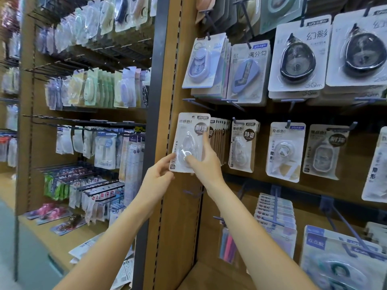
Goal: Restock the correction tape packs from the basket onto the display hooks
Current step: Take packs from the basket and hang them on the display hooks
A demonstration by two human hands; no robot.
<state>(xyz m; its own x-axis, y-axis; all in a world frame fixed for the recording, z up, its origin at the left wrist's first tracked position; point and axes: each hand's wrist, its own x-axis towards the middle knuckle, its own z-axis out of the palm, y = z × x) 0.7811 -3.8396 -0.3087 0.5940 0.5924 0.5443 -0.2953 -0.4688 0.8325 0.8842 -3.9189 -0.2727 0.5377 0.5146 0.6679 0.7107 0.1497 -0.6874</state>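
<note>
With both my left hand (156,176) and right hand (204,159) gripping a correction tape pack (189,141) just left of the hanging row (218,139), a missed hook could drop it.

— Where do we have the correction tape pack (189,143)?

— Between our two hands, in front of the upright post (167,101). Our left hand (158,176) is at its lower left corner, our right hand (206,162) on its lower right.

— And right of it?

— A row of hanging packs (219,139) just behind our right hand, then more packs (243,145) further right. Above them hangs another row (206,63); left of the post stands a second rack (94,91).
</note>
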